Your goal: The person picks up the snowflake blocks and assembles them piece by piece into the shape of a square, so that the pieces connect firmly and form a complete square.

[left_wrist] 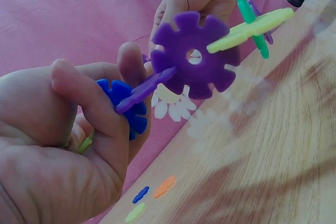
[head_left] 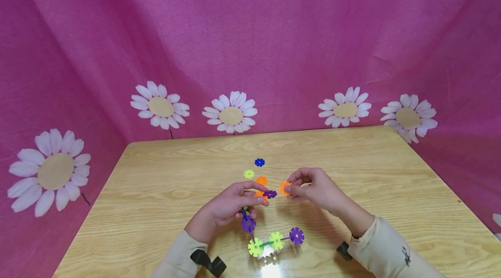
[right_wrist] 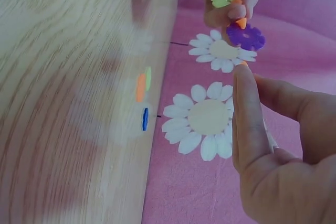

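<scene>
Head view: over the bench [head_left: 156, 182], the left hand [head_left: 231, 203] is clasping the disc chain [head_left: 248, 226] in its grip; the right hand [head_left: 318, 189] is pinching an orange disc [head_left: 283, 189] near its end! Left wrist: the chain's blue disc [left_wrist: 139, 125] is sitting among the fingers [left_wrist: 95, 103]. Right wrist: loose discs [right_wrist: 140, 88] are lying on the bench.

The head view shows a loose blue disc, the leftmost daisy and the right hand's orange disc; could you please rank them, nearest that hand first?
1. Orange disc, in the right hand
2. Blue disc, left, on the table
3. Leftmost daisy, far left
</scene>
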A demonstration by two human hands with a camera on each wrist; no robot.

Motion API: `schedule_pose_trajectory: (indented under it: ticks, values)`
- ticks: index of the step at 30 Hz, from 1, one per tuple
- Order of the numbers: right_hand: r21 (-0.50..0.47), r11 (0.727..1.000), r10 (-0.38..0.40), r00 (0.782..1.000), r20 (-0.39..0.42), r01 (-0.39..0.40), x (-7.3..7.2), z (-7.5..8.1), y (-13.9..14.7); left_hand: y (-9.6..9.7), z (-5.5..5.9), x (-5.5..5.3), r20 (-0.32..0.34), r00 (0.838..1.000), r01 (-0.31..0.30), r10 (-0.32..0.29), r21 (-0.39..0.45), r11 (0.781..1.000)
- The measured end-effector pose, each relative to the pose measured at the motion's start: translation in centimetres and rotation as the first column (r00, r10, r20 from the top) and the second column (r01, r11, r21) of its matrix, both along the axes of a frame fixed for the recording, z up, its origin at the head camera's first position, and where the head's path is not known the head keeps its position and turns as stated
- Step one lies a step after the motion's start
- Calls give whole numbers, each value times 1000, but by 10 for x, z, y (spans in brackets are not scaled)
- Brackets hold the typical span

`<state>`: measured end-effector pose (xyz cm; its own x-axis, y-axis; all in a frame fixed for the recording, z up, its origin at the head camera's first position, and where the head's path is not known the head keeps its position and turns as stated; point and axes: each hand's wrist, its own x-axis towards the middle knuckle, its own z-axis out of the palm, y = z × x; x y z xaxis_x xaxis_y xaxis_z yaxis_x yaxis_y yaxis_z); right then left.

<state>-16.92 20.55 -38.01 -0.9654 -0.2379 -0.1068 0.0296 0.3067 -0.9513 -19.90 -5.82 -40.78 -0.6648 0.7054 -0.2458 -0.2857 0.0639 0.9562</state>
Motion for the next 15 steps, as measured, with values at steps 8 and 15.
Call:
schedule_pose_trajectory:
  ticks: [8, 15]
  values:
    - [-30, 999, 40, 999, 16, -39, 4, 2, -2, 0, -2, 0, -4, 1000, 7, -7, 6, 1000]
    - [-41, 998, 45, 999, 26, -44, 5, 2, -1, 2, -1, 0, -5, 1000, 9, -9, 7, 1000]
